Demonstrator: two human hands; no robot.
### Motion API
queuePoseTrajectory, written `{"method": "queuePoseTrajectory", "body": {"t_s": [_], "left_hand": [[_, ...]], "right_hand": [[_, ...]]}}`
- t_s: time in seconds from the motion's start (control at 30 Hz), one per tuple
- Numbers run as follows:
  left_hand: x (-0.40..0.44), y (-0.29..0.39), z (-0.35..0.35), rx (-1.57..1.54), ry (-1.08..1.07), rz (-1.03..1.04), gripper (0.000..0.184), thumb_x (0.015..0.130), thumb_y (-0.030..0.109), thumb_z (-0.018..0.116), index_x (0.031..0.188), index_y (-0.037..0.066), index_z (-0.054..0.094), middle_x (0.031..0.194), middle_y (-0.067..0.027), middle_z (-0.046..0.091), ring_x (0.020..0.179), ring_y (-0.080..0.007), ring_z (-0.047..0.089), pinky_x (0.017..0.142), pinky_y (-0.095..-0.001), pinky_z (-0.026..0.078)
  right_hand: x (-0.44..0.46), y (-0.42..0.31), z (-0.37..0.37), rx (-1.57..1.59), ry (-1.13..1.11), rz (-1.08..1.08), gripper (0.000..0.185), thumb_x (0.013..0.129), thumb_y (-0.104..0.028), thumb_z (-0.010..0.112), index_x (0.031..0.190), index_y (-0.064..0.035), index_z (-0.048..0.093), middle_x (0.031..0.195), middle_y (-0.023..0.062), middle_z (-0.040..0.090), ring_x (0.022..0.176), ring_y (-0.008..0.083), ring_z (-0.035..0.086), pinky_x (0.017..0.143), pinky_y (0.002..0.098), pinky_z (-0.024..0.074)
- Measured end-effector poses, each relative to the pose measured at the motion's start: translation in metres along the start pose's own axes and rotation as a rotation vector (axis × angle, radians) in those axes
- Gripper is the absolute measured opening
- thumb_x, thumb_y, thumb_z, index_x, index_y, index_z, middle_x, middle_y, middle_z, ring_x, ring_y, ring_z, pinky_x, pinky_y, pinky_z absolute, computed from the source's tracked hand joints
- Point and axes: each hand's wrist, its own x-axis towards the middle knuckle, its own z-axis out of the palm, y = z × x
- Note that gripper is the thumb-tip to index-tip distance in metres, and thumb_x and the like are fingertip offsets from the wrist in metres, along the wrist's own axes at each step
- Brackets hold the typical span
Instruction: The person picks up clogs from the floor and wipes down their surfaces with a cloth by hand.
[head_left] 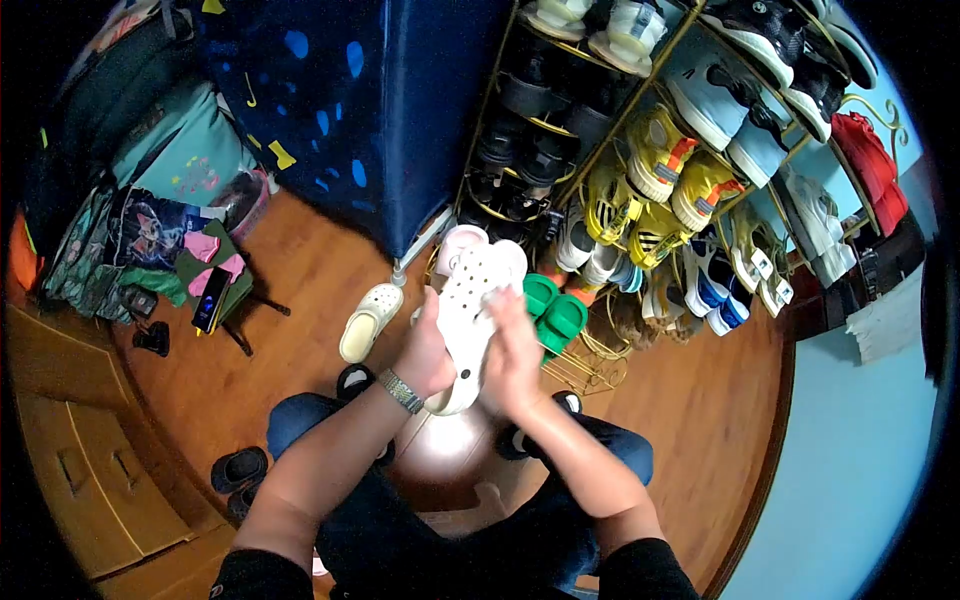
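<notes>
A white clog (465,305) with holes in its upper is held in front of me, toe pointing away and heel toward me. My left hand (430,350) grips its left side, thumb along the edge. My right hand (512,350) lies against the clog's right side; its fingers are smeared by motion, and whether they grip anything is unclear. A matching cream clog (370,322) sits on the floor left of my hands. Just beyond the held clog are pale pink slippers (462,240), partly hidden by it. Green slides (556,315) are to the right.
A gold-framed shoe rack (625,100) packed with shoes stands ahead and right. A dark blue cover (430,120) hangs ahead. At left are a small stool (225,270) bearing a phone, bags (180,150) and a wooden cabinet (100,470). Dark clogs (240,468) rest on the floor.
</notes>
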Motion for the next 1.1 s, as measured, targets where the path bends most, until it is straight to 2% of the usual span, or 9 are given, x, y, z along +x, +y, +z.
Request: {"method": "queuePoseTrajectory", "body": {"t_s": [0.07,0.2,0.3,0.5,0.67,0.8,0.87,0.97,1.1], "left_hand": [[0.000,0.001,-0.007,0.006,0.026,0.005,0.071,0.107,0.056,0.024,0.151,0.002,0.037,0.150,-0.0135,0.049,0.136,-0.0270,0.049,0.117,-0.0420,0.037],[0.001,-0.007,-0.011,-0.078,0.074,-0.035,0.070,0.107,0.056,0.024,0.153,0.005,0.035,0.153,-0.0118,0.046,0.138,-0.0263,0.047,0.117,-0.0422,0.036],[0.002,-0.005,-0.011,-0.109,0.030,-0.035,0.070,0.107,0.057,0.022,0.153,0.005,0.035,0.152,-0.0124,0.047,0.137,-0.0270,0.048,0.116,-0.0431,0.037],[0.007,0.018,-0.010,-0.088,0.077,0.191,0.065,0.109,0.050,0.026,0.147,0.000,0.041,0.145,-0.0140,0.054,0.129,-0.0277,0.055,0.112,-0.0434,0.042],[0.013,0.014,-0.029,0.518,0.386,0.234,0.041,0.101,0.010,0.048,0.138,-0.007,0.049,0.132,-0.0168,0.063,0.117,-0.0260,0.064,0.100,-0.0364,0.052],[-0.002,-0.025,-0.043,1.619,0.222,0.141,0.031,0.095,0.014,0.060,0.118,-0.007,0.062,0.108,-0.0242,0.070,0.098,-0.0341,0.069,0.085,-0.0443,0.055],[-0.020,-0.037,-0.013,1.993,0.047,-0.097,0.028,0.093,0.018,0.061,0.109,-0.004,0.064,0.100,-0.0255,0.069,0.088,-0.0403,0.068,0.078,-0.0481,0.054],[-0.031,-0.054,-0.024,2.193,-0.234,-0.042,0.025,0.085,0.019,0.064,0.101,0.001,0.066,0.091,-0.0221,0.069,0.084,-0.0415,0.067,0.074,-0.0511,0.053],[-0.030,-0.065,-0.072,2.021,-0.293,0.202,0.020,0.083,0.013,0.061,0.098,0.002,0.068,0.091,-0.0212,0.069,0.085,-0.0390,0.068,0.074,-0.0496,0.054]], "right_hand": [[-0.020,-0.016,-0.001,0.004,-0.266,-0.119,0.039,0.085,0.012,0.051,0.120,0.0015,0.064,0.132,0.0251,0.060,0.133,0.0429,0.051,0.115,0.0518,0.0369],[0.014,0.018,0.001,-0.047,0.022,-0.092,0.042,0.083,0.015,0.051,0.121,0.0020,0.062,0.136,0.0270,0.056,0.127,0.0444,0.055,0.112,0.0507,0.0396],[0.030,0.020,-0.009,0.067,0.121,0.210,0.040,0.087,0.015,0.051,0.122,0.0001,0.062,0.133,0.0288,0.059,0.128,0.0439,0.056,0.110,0.0440,0.0428],[-0.044,-0.026,0.011,0.133,-0.173,0.124,0.037,0.090,0.011,0.056,0.124,-0.0008,0.064,0.138,0.0297,0.056,0.131,0.0423,0.054,0.110,0.0436,0.0425],[-0.016,-0.022,-0.011,0.141,-0.108,0.105,0.040,0.087,0.015,0.048,0.120,0.0007,0.065,0.128,0.0212,0.064,0.120,0.0324,0.063,0.103,0.0368,0.0474],[0.031,0.018,-0.037,-0.011,0.031,0.207,0.032,0.087,0.010,0.053,0.116,0.0016,0.065,0.124,0.0251,0.065,0.116,0.0400,0.064,0.099,0.0414,0.0504],[0.038,0.022,-0.045,-0.107,-0.227,0.308,0.029,0.088,0.007,0.055,0.113,-0.0014,0.067,0.113,0.0247,0.068,0.102,0.0353,0.069,0.088,0.0414,0.0534],[-0.011,0.041,-0.013,0.091,-0.471,0.569,0.024,0.090,0.008,0.055,0.108,-0.0012,0.068,0.103,0.0154,0.071,0.091,0.0262,0.070,0.084,0.0321,0.0536],[-0.006,-0.009,-0.019,0.315,-0.556,0.130,0.029,0.088,0.011,0.055,0.111,-0.0002,0.069,0.123,0.0220,0.068,0.117,0.0353,0.065,0.099,0.0375,0.0513]]}}
